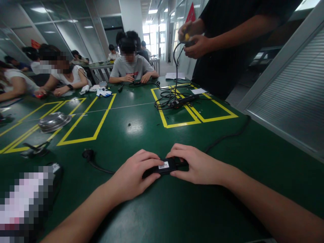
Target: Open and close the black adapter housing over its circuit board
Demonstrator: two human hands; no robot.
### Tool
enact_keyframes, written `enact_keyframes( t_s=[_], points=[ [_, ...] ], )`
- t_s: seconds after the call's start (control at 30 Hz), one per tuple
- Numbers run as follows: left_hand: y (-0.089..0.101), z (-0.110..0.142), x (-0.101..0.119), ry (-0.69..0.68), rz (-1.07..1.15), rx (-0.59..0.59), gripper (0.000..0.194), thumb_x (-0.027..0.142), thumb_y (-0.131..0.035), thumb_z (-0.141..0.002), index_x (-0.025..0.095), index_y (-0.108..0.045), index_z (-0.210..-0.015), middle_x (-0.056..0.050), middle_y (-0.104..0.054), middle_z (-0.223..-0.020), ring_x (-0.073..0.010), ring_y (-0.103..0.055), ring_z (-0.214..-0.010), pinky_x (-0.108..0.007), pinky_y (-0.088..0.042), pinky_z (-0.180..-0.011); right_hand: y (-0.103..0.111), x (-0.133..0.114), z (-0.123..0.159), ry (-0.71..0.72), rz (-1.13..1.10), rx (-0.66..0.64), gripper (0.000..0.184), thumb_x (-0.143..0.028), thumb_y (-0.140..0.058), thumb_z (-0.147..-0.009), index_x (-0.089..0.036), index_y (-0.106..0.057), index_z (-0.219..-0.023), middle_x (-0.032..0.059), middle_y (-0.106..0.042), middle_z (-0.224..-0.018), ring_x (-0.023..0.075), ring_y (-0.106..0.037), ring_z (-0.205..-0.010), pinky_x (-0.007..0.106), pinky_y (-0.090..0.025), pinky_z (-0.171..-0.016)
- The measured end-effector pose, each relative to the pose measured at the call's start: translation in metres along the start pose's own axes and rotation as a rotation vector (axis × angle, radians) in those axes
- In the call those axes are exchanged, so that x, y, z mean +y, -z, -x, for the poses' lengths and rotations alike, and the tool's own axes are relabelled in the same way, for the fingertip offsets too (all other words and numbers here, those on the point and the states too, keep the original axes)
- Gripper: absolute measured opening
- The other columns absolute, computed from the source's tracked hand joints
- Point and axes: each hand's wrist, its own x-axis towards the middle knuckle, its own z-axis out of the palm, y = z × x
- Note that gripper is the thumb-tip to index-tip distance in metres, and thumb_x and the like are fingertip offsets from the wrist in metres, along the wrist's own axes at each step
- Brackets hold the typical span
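A small black device [164, 166] with a white label lies on the green table [141, 209] just in front of me. My left hand [135, 175] curls over its left end, thumb and fingers pressed against it. My right hand [196, 163] grips its right end, fingers wrapped round the part where a black cable [227, 136] leaves toward the right. Both hands rest on the tabletop.
A black plug with cord [89, 156] lies left of my hands. A metal bowl [53, 121] and a clip sit at the left. Tangled cables and a black tool [182, 100] lie in yellow-taped boxes. A standing person [227, 44] works at the right; several seated people across.
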Motion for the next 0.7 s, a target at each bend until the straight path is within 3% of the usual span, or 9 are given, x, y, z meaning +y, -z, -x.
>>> enact_keyframes(
  t_s=[0.27, 0.43, 0.57, 0.7],
  points=[
    [-0.002, 0.000, 0.001, 0.024, 0.056, 0.030, 0.028, 0.019, -0.070, -0.101, 0.024, -0.072, -0.129, -0.008, -0.077, -0.125, -0.0251, -0.068, -0.116, -0.042, -0.057, -0.106, -0.002, 0.002, -0.002, 0.001, 0.077, -0.005, 0.023, -0.028, -0.080, -0.092, -0.020, -0.075, -0.112, 0.0052, -0.067, -0.101, 0.0227, -0.064, -0.091, 0.035, -0.048, -0.080],
    [-0.004, 0.000, -0.006, 0.175, 0.064, 0.184, 0.025, 0.020, -0.067, -0.099, 0.024, -0.069, -0.124, -0.007, -0.076, -0.117, -0.0249, -0.069, -0.108, -0.042, -0.060, -0.098, -0.002, -0.003, -0.001, -0.083, 0.037, 0.051, 0.050, -0.029, -0.080, -0.090, -0.019, -0.055, -0.132, 0.0041, -0.068, -0.101, 0.0221, -0.064, -0.085, 0.034, -0.046, -0.076],
    [-0.006, -0.001, -0.016, 0.273, -0.006, 0.223, 0.015, 0.019, -0.066, -0.099, 0.024, -0.068, -0.112, -0.007, -0.077, -0.121, -0.0269, -0.068, -0.114, -0.047, -0.060, -0.103, -0.001, -0.006, 0.000, -0.095, 0.092, 0.021, 0.021, -0.020, -0.071, -0.093, -0.021, -0.055, -0.105, 0.0039, -0.066, -0.096, 0.0210, -0.061, -0.083, 0.033, -0.044, -0.074],
    [-0.004, -0.001, -0.018, 0.256, -0.055, 0.190, 0.013, 0.020, -0.062, -0.101, 0.024, -0.068, -0.112, -0.009, -0.074, -0.134, -0.0291, -0.065, -0.125, -0.052, -0.057, -0.109, -0.001, -0.008, -0.002, -0.049, 0.138, 0.007, 0.016, -0.011, -0.067, -0.092, -0.022, -0.055, -0.092, 0.0037, -0.065, -0.092, 0.0210, -0.060, -0.085, 0.033, -0.043, -0.075]
  ],
)
